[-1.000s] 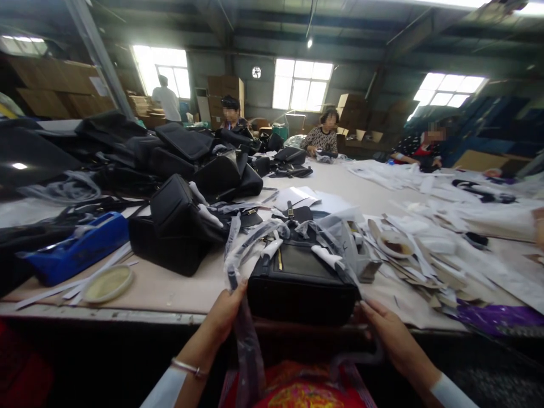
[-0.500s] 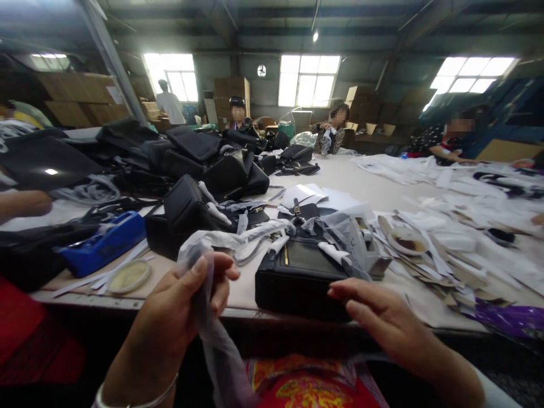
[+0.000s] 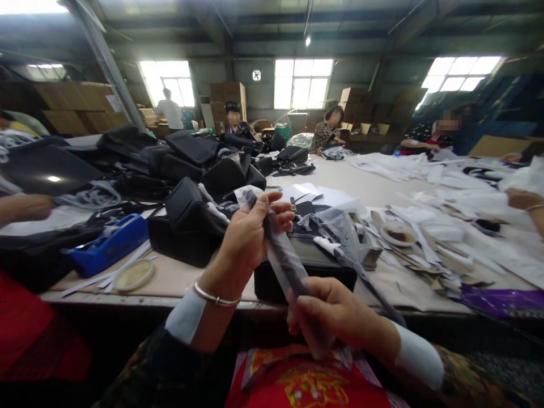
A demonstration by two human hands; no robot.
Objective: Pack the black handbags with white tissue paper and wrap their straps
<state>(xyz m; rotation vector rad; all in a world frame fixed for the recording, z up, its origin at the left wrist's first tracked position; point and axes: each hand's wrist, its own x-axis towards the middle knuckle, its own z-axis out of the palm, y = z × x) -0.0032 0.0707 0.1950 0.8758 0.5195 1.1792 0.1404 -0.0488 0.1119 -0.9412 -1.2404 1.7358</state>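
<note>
A dark strap wrapped in thin translucent white film (image 3: pixel 287 258) runs slantwise between my two hands. Its upper end is pinched between thumb and fingers of my left hand (image 3: pixel 257 226), which has a bangle on the wrist. Lower down, my right hand (image 3: pixel 325 309) grips the same wrapped strap. Behind them, a black bag (image 3: pixel 331 272) lies at the table's front edge, partly hidden by my hands. White wrapping and clear film (image 3: pixel 335 229) lie over the bag's top, and another dark strap trails from it past my right wrist.
Black bags (image 3: pixel 187 153) are heaped at the left. A blue tape dispenser (image 3: pixel 108 243) and a tape roll (image 3: pixel 134 275) sit at front left. White sheets and scraps (image 3: pixel 446 226) cover the right side. Other people's hands show at both edges; several people are farther back.
My left hand has moved up and right with the film. My right hand has moved left and down and closed on the wrapped strap, which now stretches between both hands.
</note>
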